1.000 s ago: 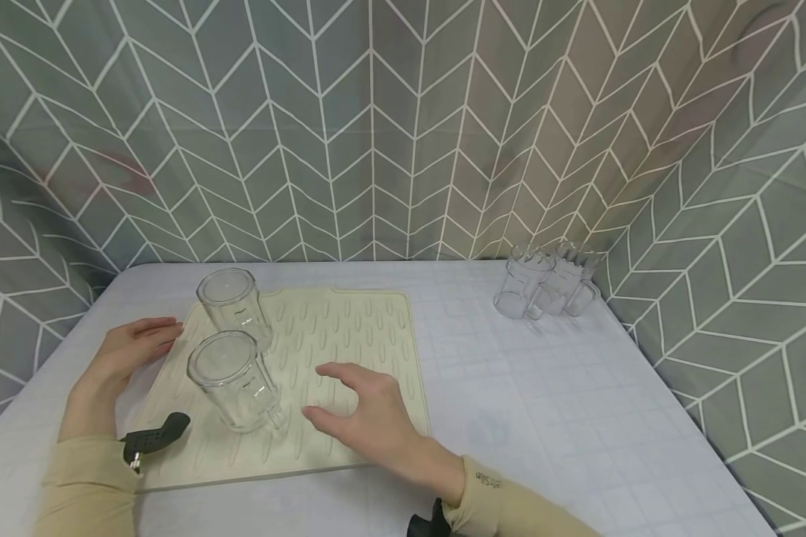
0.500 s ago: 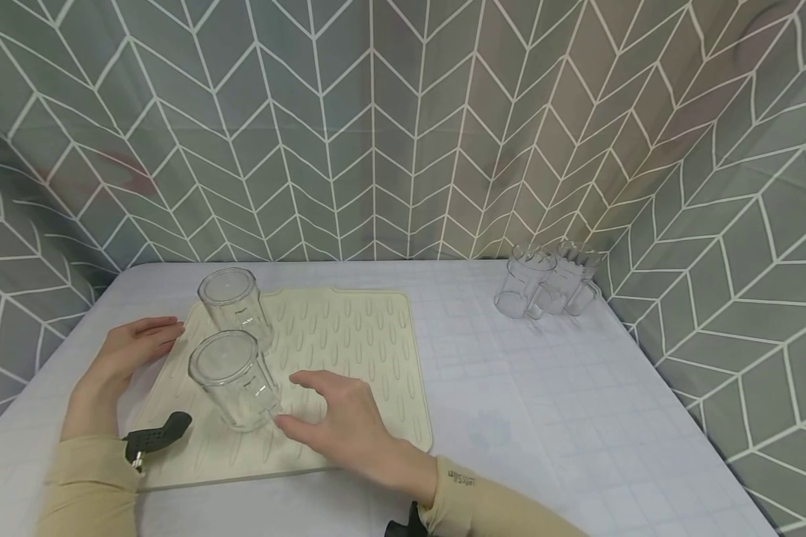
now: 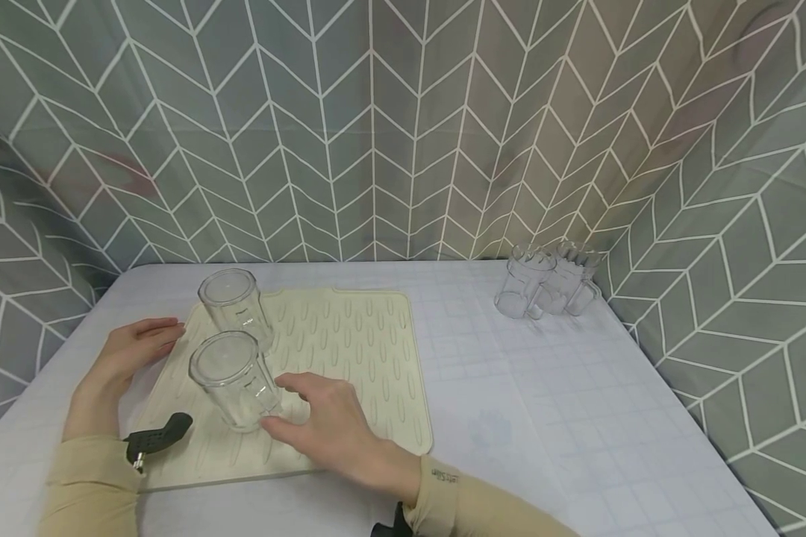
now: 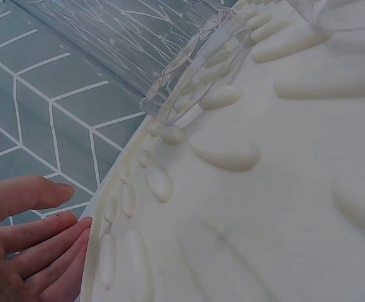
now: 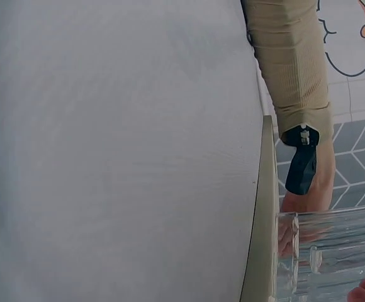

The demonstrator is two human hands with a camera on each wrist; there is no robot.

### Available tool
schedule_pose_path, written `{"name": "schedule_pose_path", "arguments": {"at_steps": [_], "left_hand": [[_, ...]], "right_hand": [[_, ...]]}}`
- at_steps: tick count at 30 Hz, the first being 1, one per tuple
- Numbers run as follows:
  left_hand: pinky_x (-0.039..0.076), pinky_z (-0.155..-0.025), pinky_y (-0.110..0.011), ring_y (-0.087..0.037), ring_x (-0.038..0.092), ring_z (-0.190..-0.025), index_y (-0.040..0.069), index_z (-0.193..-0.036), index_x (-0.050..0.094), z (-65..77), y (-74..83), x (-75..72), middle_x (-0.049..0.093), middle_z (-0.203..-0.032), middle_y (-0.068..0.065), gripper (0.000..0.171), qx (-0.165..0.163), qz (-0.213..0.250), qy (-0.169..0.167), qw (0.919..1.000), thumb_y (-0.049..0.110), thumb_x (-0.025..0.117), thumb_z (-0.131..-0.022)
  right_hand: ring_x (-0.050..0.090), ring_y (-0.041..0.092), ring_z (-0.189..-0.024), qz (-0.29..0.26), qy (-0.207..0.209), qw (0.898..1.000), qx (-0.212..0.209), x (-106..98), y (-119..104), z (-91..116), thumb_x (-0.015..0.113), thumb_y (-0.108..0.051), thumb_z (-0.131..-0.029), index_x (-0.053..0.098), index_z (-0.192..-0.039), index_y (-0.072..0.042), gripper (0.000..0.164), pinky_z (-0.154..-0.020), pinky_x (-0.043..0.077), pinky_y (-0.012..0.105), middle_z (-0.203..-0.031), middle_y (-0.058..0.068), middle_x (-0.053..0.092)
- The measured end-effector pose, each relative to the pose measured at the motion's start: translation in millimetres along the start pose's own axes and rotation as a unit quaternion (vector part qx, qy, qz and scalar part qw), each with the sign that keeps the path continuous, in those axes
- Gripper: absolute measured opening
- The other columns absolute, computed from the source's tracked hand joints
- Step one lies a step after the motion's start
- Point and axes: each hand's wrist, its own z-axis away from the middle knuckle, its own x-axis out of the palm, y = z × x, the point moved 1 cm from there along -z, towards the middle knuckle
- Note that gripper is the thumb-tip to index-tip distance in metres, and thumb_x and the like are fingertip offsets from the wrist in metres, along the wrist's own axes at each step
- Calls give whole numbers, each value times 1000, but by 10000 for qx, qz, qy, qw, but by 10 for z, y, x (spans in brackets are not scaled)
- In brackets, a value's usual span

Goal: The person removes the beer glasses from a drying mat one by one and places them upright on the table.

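Note:
A clear glass mug (image 3: 231, 384) stands on the cream ridged mat (image 3: 349, 328), its handle side toward my right hand (image 3: 329, 425). My right thumb and fingers are spread apart at that side of the mug, fingertips at or very close to the handle; whether they touch it I cannot tell. A second clear glass mug (image 3: 236, 306) stands behind it on the mat. At the mat's left edge my left hand (image 3: 134, 350) lies with relaxed fingers, the fingertips touching the edge in the left wrist view. It holds nothing.
A few more clear glass mugs (image 3: 544, 283) stand close together at the back right of the white-covered table (image 3: 510, 418). A grey curtain (image 3: 403, 134) with white chevron lines hangs behind and along the sides. Black wrist mounts (image 3: 157, 436) stick out from the sleeves.
My right hand has moved left across the mat up to the near mug's handle side. The left hand and the mugs have stayed in place.

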Motion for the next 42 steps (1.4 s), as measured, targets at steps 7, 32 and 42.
{"name": "schedule_pose_path", "arguments": {"at_steps": [7,32,42], "left_hand": [[55,-70,-6,23,49,-76,-17,-144,35,13,-1,5,39,-142,-34,72,61,67,-14,10000,35,59,-100],[55,-69,-6,23,48,-76,-18,-144,34,9,-3,16,41,-141,-38,72,107,-5,37,9999,35,57,-101],[55,-70,-7,21,51,-76,-18,-143,36,1,-7,3,59,-115,-9,72,90,-11,59,9999,34,60,-99]], "right_hand": [[71,5,-96,-216,22,9997,-146,77,-7,-18,77,-21,-88,71,-113,-7,29,-82,53,6,-108,2,76],[70,0,-93,-748,152,9968,-246,185,-2,16,75,-8,-89,72,-101,-5,13,-78,51,3,-96,1,77],[72,1,-85,-1006,146,9948,-58,185,-7,28,76,-6,-87,72,-102,-2,16,-76,51,2,-90,4,77]]}}
